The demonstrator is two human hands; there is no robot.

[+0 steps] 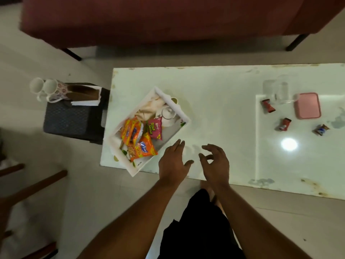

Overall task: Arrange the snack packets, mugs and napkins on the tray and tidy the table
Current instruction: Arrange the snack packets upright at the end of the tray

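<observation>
Two empty hands, left (pixel 173 161) flat, right (pixel 214 162) loosely curled, hovering at 6 o'clock just beside the white tray (pixel 183 119) of snack packets (pixel 139 141); better reaching to 3 o'clock for stray wrappers (pixel 283 124) on glossy desk (pixel 224 113), red sofa (pixel 158 19) at 12.
</observation>
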